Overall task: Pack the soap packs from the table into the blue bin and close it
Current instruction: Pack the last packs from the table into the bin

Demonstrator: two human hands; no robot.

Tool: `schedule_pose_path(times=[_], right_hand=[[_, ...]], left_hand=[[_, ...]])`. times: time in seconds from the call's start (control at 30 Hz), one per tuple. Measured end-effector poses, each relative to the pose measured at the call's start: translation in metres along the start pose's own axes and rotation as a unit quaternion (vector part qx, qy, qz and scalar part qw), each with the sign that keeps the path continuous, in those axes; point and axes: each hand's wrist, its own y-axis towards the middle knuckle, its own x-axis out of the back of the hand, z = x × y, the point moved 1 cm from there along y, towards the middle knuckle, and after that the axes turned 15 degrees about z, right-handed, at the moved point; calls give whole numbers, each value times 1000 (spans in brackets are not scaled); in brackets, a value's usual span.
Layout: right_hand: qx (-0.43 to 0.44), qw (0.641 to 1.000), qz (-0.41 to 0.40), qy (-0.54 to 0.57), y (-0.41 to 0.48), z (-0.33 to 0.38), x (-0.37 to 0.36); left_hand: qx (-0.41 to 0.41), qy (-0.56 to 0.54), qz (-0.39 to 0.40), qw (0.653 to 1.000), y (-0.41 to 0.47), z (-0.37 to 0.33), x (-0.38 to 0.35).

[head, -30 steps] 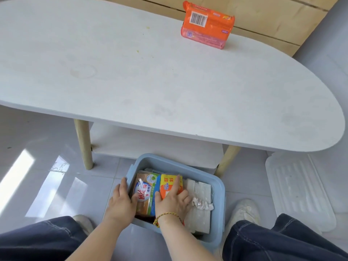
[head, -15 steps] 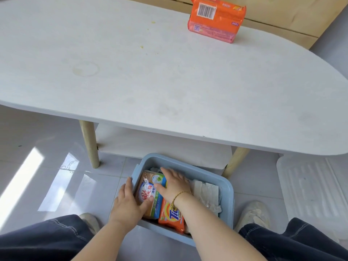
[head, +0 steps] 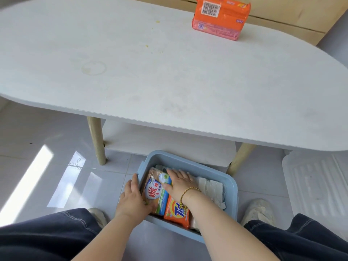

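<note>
Soap pack on white table; glossy grey floor.

right hand now flat, farther in

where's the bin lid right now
In the head view the clear lid lies flat on the floor at the right, beyond the blue bin, partly under the table's right end.
</note>
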Motion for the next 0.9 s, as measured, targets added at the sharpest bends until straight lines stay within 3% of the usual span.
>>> schedule_pose_path(times=[0.13,0.23,0.33,0.43,0.57,0.6,0.63,0.73,0.9], right_hand=[[16,996,-86,8,-42,-3,9],[60,988,-138,11,-88,6,26],[130,971,-199,-9,-141,19,49],[180,937,-296,-38,-192,28,82],[173,829,-516,-131,-246,23,135],[150,821,-535,-130,-252,19,150],[118,819,-549,-118,-254,14,166],[16,861,-503,-74,-249,-7,211],[-19,887,-461,-5,-209,-13,256]], left_hand=[[22,-1,14,1000,-7,-3,6],[14,24,-52,998,-26,-17,16],[-96,75,-153,981,-54,-44,30],[-224,158,-189,943,-88,-79,40],[-406,221,-225,858,-141,-122,60],[-425,215,-234,847,-146,-129,70],[-434,206,-251,840,-148,-135,82],[-405,195,-315,836,-141,-150,125],[-292,184,-335,877,-102,-161,186]])
